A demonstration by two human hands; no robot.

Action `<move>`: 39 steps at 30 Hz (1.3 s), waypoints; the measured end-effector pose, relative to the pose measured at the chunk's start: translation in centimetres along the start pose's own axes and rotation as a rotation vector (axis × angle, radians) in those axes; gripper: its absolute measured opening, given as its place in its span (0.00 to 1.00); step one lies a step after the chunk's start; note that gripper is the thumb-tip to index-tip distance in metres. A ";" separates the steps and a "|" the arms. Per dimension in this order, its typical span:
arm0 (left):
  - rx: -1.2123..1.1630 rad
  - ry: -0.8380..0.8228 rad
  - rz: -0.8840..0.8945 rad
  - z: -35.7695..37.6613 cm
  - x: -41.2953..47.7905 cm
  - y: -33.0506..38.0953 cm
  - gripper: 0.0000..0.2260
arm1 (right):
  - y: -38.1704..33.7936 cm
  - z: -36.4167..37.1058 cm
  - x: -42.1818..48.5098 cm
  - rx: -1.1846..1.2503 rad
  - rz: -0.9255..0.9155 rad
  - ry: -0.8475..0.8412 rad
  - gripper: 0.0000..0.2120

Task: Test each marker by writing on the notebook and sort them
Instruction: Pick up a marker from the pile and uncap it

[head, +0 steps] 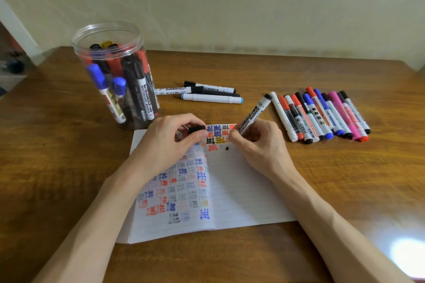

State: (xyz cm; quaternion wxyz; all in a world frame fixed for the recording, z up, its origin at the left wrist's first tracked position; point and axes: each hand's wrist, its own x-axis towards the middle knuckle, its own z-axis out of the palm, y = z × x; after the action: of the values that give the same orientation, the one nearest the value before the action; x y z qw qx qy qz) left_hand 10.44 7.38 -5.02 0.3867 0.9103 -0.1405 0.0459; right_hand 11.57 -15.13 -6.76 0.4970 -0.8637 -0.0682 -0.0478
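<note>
Left forearm point(92, 225), right forearm point(340, 225): bare, entering from the bottom edge and converging over the page.

Notebook point(241, 190): open, lined, lying flat on the wooden table point(57, 167). Its left page is covered in faded blue, red and grey test marks. Its right page has bold red, blue, black and yellow marks along the top edge and a small black blot point(227, 148) beneath them.

Left hand point(170, 138): at the upper fold of the notebook, with the thumb and curled fingers pinching a black cap point(196, 129).

Right hand point(257, 142): at the top of the right page, with the fingers wrapped around a white whiteboard marker point(255, 112). The marker is tilted, its black end up and to the right. Its writing tip is hidden behind the fingers.

Clear plastic jar point(115, 76): upright and lidless, to the far left of the notebook. It holds upright markers with blue, red and black caps.

Loose cluster of markers point(207, 93): lying on the table between the jar and the right-hand row. One is white with light-blue ends.

Row of markers point(322, 117): lying side by side on the table to the right of the notebook, with caps in red, blue, black and pink.
</note>
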 end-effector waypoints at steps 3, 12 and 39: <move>-0.078 0.046 0.030 0.0 -0.1 0.5 0.15 | -0.6 -0.4 0.0 0.162 0.047 0.052 0.08; -0.123 0.139 0.046 0.0 -0.2 1.1 0.14 | -1.7 -1.4 -0.2 0.590 0.072 -0.034 0.05; -0.206 0.199 0.010 -0.5 -0.4 1.1 0.11 | -0.9 -3.6 0.1 0.402 -0.041 -0.170 0.09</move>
State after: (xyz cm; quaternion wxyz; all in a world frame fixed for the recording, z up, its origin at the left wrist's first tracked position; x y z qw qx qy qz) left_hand 9.73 7.08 -4.04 0.4900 0.8560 -0.1099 0.1230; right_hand 11.52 -17.80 -4.20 0.6507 -0.7465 -0.1356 0.0295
